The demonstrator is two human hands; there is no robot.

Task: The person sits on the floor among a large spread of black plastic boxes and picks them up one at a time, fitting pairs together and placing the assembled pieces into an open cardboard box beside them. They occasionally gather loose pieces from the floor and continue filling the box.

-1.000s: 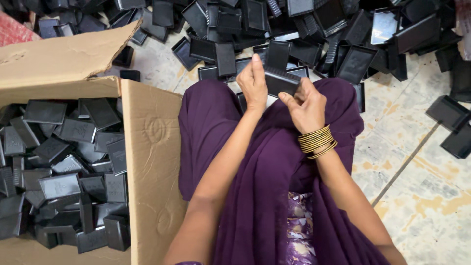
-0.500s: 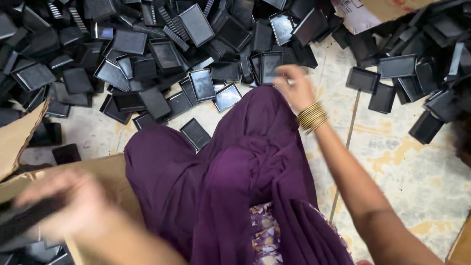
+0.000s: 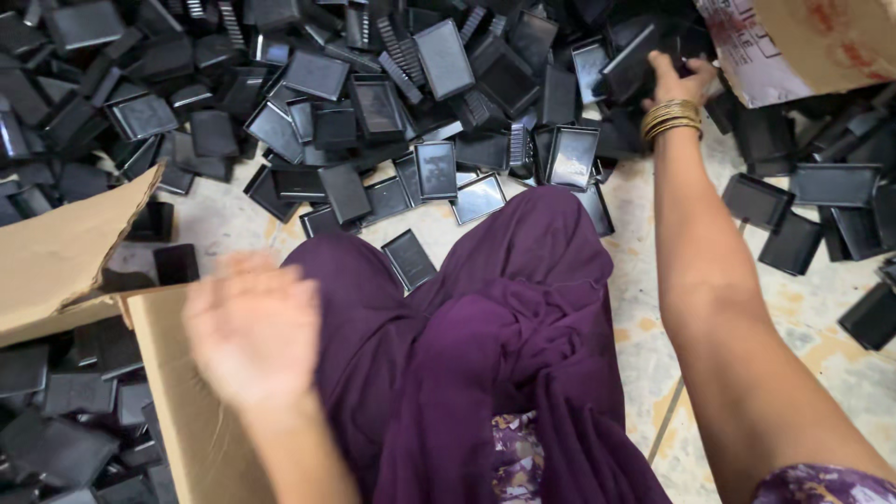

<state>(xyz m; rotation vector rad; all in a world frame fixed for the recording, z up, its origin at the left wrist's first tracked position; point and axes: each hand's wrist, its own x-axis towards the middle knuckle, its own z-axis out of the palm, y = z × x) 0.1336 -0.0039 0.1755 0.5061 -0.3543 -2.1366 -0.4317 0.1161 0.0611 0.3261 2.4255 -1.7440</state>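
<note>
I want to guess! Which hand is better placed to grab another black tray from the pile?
Probably the right hand: it already touches the black trays. The left hand hovers blurred beside the cardboard box.

Black plastic trays [image 3: 445, 58], smooth and semi-glossy, catching light at 12 o'clock. Matt brown corrugated cardboard box [image 3: 173, 392] at 8 o'clock, rough along the torn flap. Soft, matt purple cloth [image 3: 504, 327] in folds at 6 o'clock. Shiny gold metal bangles [image 3: 670, 118] at 1 o'clock. Mottled, dull stone floor [image 3: 793, 308] at 4 o'clock.
</note>
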